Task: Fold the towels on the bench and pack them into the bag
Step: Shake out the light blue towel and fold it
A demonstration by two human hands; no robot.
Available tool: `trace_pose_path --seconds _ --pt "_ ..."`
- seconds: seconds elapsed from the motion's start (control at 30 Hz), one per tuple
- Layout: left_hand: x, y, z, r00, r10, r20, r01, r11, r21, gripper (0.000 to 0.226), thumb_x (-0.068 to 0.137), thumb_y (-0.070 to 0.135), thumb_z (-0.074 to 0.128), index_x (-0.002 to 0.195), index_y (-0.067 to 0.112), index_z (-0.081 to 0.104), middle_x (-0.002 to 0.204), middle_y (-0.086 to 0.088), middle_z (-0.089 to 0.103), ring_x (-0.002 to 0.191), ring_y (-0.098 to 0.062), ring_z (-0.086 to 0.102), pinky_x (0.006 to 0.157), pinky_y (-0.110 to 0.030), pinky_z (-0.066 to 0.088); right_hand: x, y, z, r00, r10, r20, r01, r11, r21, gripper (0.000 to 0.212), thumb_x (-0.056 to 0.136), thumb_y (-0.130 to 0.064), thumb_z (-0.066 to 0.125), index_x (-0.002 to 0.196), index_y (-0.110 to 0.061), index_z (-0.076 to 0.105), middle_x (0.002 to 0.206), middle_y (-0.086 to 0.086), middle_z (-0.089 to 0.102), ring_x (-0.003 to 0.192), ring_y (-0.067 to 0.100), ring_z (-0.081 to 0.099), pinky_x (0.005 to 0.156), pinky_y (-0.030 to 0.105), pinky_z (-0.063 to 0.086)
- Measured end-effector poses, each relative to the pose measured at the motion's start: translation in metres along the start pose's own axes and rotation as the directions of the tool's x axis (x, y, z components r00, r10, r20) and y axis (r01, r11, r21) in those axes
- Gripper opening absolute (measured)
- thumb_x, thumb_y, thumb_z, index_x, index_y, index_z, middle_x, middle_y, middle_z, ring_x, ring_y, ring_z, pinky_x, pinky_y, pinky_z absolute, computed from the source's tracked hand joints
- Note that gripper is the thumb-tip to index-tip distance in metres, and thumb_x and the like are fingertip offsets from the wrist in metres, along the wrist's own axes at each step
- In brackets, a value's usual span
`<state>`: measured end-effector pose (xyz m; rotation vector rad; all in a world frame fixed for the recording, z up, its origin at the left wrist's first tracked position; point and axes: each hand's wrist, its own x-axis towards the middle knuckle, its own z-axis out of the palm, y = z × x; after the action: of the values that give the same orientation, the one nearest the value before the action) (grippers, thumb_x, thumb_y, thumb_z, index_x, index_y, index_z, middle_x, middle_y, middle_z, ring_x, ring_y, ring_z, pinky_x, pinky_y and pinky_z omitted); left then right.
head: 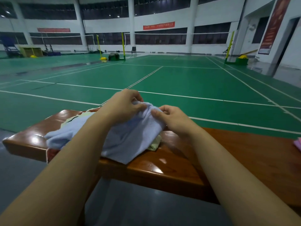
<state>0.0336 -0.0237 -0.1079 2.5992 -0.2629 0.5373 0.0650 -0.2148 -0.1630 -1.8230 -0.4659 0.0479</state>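
counter: glossy red-brown wood, rounded edges, glare patches; its right end is cut off by the frame. blue towel: soft terry, rumpled, draped over the counter's near edge, top bunched where you hold it. your left hand and right hand both pinch that bunched top, fingers curled into the cloth. pale yellow-green cloth mostly hidden under the towel. pink item cut off at right; can't identify.
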Motion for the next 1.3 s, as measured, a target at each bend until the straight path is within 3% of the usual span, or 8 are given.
trace_pose_path --seconds 0.3,0.53,0.63,0.73,0.87,1.1,1.2,1.3 --pt "0.006 0.048 0.018 0.999 0.025 0.033 -0.019 0.986 -0.167 0.031 0.093 0.052 0.063 0.089 0.021 0.065 0.066 0.005 0.063 0.053 -0.007 0.050 0.058 -0.029 0.039 -0.016 -0.017 -0.055 0.972 0.079 -0.223 0.045 0.863 0.502 0.021 0.103 -0.026 0.057 0.114 -0.009 0.058 0.094 0.009 0.070 0.075 0.018 0.068 0.065 0.036 0.061" --pt "0.012 0.068 0.057 0.956 -0.041 0.291 0.102 0.975 -0.198 0.074 0.085 0.077 0.053 0.092 0.006 0.073 0.089 -0.017 0.072 0.069 -0.019 0.058 0.070 -0.032 0.047 -0.038 0.007 -0.138 0.815 0.142 -0.562 0.012 0.965 0.260 0.016 0.101 -0.032 0.061 0.104 -0.017 0.064 0.101 0.007 0.072 0.085 0.021 0.068 0.071 0.034 0.058" --pt "0.012 0.077 0.076 0.942 -0.017 0.334 0.129 0.940 -0.316 0.060 0.087 0.068 0.060 0.083 0.010 0.074 0.075 -0.010 0.070 0.064 -0.013 0.053 0.065 -0.028 0.043 -0.051 0.018 -0.172 0.763 0.078 -0.642 -0.033 0.996 0.082 0.013 0.102 -0.027 0.059 0.105 -0.018 0.067 0.095 0.001 0.070 0.086 0.019 0.065 0.076 0.034 0.054" --pt "0.018 0.090 0.089 0.962 -0.004 0.272 0.102 0.932 -0.348 0.044 0.091 0.059 0.062 0.074 0.019 0.066 0.058 0.011 0.060 0.055 -0.005 0.049 0.057 -0.025 0.039 -0.062 0.025 -0.199 0.753 0.065 -0.655 -0.040 0.998 0.053 0.012 0.104 -0.019 0.055 0.104 -0.020 0.067 0.093 0.001 0.068 0.084 0.017 0.062 0.077 0.033 0.052" --pt "0.026 0.109 0.101 0.981 0.028 0.190 0.065 0.884 -0.464 0.032 0.094 0.050 0.064 0.086 0.018 0.066 0.072 0.001 0.071 0.060 -0.010 0.056 0.062 -0.027 0.047 -0.073 0.028 -0.216 0.757 0.078 -0.648 -0.086 0.996 0.021 0.019 0.106 -0.013 0.048 0.112 -0.020 0.065 0.093 0.000 0.064 0.074 0.009 0.056 0.058 0.015 0.045" --pt "0.035 0.130 0.107 0.999 0.030 0.037 -0.007 0.857 -0.515 0.026 0.096 0.043 0.064 0.092 0.017 0.065 0.078 0.002 0.067 0.064 -0.011 0.054 0.054 -0.023 0.042 -0.091 0.023 -0.223 0.803 0.315 -0.505 -0.193 0.941 0.279 0.027 0.107 -0.024 0.046 0.119 -0.009 0.066 0.091 0.007 0.066 0.073 0.019 0.061 0.065 0.031 0.052" --pt "0.039 0.130 0.106 1.000 -0.010 -0.002 0.008 0.844 -0.536 0.024 0.094 0.045 0.066 0.086 0.022 0.063 0.073 -0.002 0.068 0.058 -0.012 0.052 0.053 -0.025 0.039 -0.100 0.016 -0.223 0.857 0.296 -0.422 -0.254 0.955 0.155 0.068 0.083 -0.070 0.061 0.109 -0.009 0.074 0.097 0.013 0.076 0.089 0.027 0.073 0.083 0.041 0.057" --pt "0.041 0.126 0.106 0.999 -0.029 -0.029 0.011 0.863 -0.505 0.024 0.094 0.043 0.067 0.085 0.020 0.067 0.076 -0.006 0.070 0.058 -0.013 0.051 0.055 -0.026 0.039 -0.106 0.015 -0.221 0.931 0.193 -0.309 -0.256 0.950 -0.180 0.066 0.066 -0.071 0.078 0.095 -0.012 0.079 0.093 0.011 0.077 0.086 0.020 0.070 0.081 0.036 0.052"
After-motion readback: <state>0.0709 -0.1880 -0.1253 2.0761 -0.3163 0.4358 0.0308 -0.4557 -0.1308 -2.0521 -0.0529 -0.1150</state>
